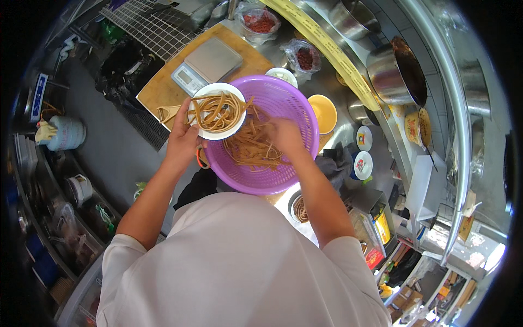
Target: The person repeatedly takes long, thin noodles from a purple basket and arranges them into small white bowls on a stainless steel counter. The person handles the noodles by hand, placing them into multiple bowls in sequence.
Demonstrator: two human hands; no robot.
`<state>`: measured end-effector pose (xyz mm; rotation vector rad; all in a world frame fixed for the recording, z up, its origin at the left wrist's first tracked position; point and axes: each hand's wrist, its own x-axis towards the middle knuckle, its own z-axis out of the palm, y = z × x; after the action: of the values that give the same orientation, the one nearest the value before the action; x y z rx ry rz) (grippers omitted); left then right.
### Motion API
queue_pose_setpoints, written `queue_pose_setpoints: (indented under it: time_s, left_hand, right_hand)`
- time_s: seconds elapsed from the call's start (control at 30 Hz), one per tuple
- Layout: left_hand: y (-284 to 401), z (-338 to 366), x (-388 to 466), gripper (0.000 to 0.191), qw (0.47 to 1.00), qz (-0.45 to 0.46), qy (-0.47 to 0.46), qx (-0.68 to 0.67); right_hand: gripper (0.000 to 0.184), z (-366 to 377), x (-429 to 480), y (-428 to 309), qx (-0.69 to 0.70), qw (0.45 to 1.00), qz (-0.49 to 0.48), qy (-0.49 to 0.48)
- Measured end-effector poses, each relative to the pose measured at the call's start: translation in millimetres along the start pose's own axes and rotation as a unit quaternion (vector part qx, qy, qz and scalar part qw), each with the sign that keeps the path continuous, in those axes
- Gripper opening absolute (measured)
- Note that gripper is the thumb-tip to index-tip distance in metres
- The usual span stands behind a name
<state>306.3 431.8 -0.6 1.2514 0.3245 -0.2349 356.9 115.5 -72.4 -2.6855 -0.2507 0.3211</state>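
My left hand (182,137) grips the rim of a small white bowl (221,135) above the left side of a purple plastic colander (248,184). Heaped in the bowl are long brown strips of food (222,110), perhaps tofu skin, some hanging over its edge. More of these brown strips (253,149) lie in the colander. My right hand (286,133) reaches into the colander over them; its fingers are blurred, so I cannot see whether they pinch any.
Behind the bowl, a digital scale (208,65) rests on a wooden board (163,88). A yellow bowl (322,114) stands right of the colander. Plastic-wrapped containers of red food (261,24) sit at the back. Steel pots (388,75) line the right-hand shelf.
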Motion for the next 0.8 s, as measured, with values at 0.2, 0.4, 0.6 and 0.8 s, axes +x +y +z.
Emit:
queue_pose_setpoints:
  time_s: [0.2,0.4,0.6,0.8]
  left_hand:
    - [-8.8,-1.7,3.6,0.073,0.999,0.009,-0.03,0.021]
    - [-10.8,14.6,0.3,0.075,0.996,0.021,-0.051,0.073]
    - [-23.2,30.0,-1.6,0.075,0.995,0.029,-0.074,0.053]
    - [-28.9,47.6,-5.2,0.076,0.991,0.02,-0.117,0.066]
  right_hand:
    - [0.022,-76.3,-28.0,-25.3,0.198,0.976,0.09,0.025]
    - [0.018,-93.6,-34.8,-17.0,0.362,0.923,0.108,0.074]
    - [0.015,-136.2,-46.7,-71.8,0.213,0.951,0.006,0.223]
    - [0.034,-95.6,-49.3,-117.1,0.002,0.941,-0.244,0.233]
